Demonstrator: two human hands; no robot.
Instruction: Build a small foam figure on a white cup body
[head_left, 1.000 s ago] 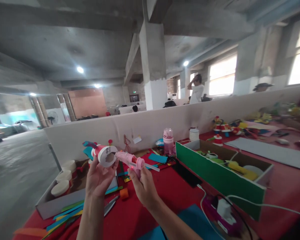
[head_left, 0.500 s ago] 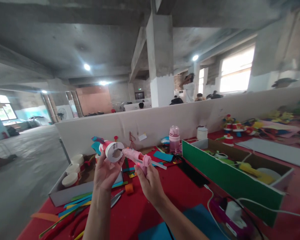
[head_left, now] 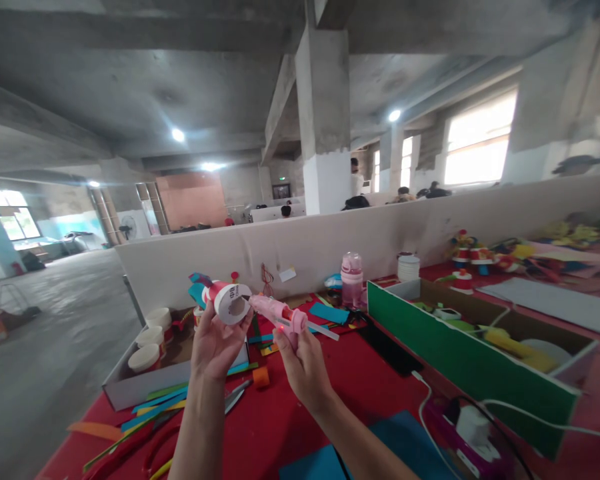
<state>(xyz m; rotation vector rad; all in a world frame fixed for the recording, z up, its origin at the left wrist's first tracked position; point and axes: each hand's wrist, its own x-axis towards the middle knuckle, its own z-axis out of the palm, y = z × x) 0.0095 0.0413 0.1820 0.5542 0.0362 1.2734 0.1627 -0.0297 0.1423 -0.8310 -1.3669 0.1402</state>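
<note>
My left hand (head_left: 215, 343) is closed around a red and white paper cup (head_left: 225, 300) lying on its side. Blue paper pieces stick out at the cup's far left, and dark print shows on its white round end. A pink hot glue gun (head_left: 280, 313) is in my right hand (head_left: 310, 373), fingers wrapped round its handle. Its nozzle points left at the cup's round end; whether they touch I cannot tell. A clear glue stick (head_left: 324, 331) juts from the gun's back, and a small red light glows on its side.
On the left, a box (head_left: 130, 393) holds several white-lidded cups (head_left: 147, 358). Scissors (head_left: 125, 453) and paper strips lie before it. A green-sided box (head_left: 460, 360) stands right, near a pink bottle (head_left: 351, 280), a dark phone-like slab (head_left: 390, 347) and a purple power strip (head_left: 473, 443) with cables.
The whole view has shifted slightly, so everything sits a little further right. Both hands keep their hold on the cup and the glue gun, with almost no movement between them.
</note>
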